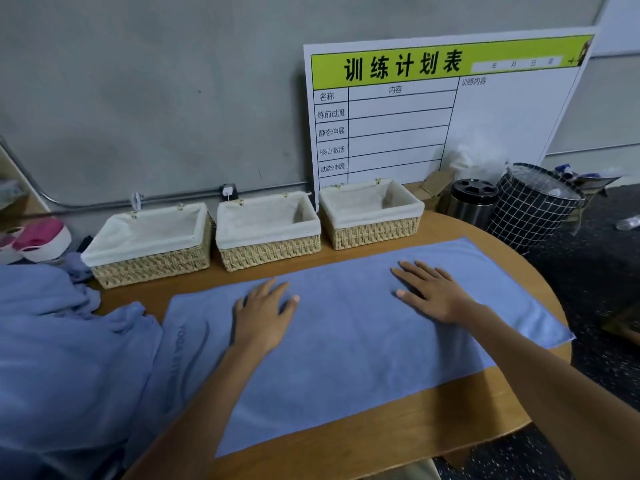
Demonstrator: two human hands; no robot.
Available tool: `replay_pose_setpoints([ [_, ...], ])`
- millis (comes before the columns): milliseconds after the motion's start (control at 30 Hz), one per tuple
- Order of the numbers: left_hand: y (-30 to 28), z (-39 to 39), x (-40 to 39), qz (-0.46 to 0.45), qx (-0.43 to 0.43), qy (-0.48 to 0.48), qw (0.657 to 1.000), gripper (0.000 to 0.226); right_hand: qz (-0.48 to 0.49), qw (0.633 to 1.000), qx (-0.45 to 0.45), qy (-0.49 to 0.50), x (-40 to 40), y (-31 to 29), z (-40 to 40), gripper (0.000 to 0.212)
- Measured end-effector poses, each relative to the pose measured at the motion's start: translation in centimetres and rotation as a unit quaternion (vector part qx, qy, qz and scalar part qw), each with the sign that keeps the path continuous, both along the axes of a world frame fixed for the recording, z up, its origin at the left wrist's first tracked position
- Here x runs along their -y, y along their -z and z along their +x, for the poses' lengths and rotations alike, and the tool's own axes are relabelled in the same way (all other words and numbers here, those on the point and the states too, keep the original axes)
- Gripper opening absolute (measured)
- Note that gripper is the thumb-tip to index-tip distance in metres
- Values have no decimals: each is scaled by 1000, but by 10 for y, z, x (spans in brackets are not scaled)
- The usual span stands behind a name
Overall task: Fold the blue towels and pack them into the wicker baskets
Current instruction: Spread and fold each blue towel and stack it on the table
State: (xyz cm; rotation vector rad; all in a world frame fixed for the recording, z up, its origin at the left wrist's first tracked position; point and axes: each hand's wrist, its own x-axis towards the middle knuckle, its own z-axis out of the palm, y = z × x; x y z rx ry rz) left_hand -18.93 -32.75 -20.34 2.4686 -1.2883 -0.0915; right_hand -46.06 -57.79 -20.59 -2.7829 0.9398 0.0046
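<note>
Blue cloth lies under both palms: the left hand [263,315] and the right hand [431,292] rest flat on a spread towel [349,344], fingers straight and slightly apart, gripping nothing. The left one sits near the middle of the towel, the right one further toward its right end. The towel lies flat and lengthwise across the wooden desk [408,434], its right corner reaching the desk's rounded edge. Just beside its left end a heap of more blue towels [65,358] is bunched up, one of them overlapping the spread towel's corner. Behind the towel, three wicker baskets with white cloth liners stand in a row along the wall: the left basket [149,244], the middle basket [268,230] and the right basket [370,214], all with nothing in them. A white board [446,109] with a green header leans against the wall behind the right basket, and a black checked bin [533,206] stands beyond the desk on the right
</note>
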Motion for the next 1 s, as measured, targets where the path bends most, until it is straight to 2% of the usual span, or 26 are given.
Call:
replay_pose_setpoints([
  [100, -7, 50, -2, -63, 49, -28, 996, 37, -37, 997, 69, 11, 12, -12, 12, 91],
  [167, -5, 84, -6, -60, 50, -51, 996, 32, -48, 990, 133, 25, 31, -18, 28, 67],
  [233, 4, 104, -9, -66, 55, -52, 995, 25, -54, 986, 154, 18, 52, -18, 46, 44],
  [333, 17, 108, -10, -114, 64, -53, 990, 7, -60, 983, 170, -29, 70, 1, 67, 29],
  [433, 19, 108, -8, -131, 66, -34, 989, 8, -52, 971, 227, -48, 71, 11, 74, 3],
  [567, 14, 107, -10, -180, 48, -1, 983, 13, -51, 964, 253, -66, 74, 8, 71, 15],
  [667, 8, 105, -13, -211, 38, 32, 976, 9, -52, 960, 269, -63, 74, 4, 67, 15],
  [800, 5, 105, -18, -211, 64, 59, 974, 13, -72, 957, 272, -74, 75, -2, 58, 10],
  [900, 12, 102, -23, -189, 42, 65, 979, 10, -83, 954, 279, -77, 74, 5, 50, 2],
  [1000, 14, 104, -22, -178, 39, 63, 981, 11, -81, 955, 275, -71, 75, 13, 49, 4],
])
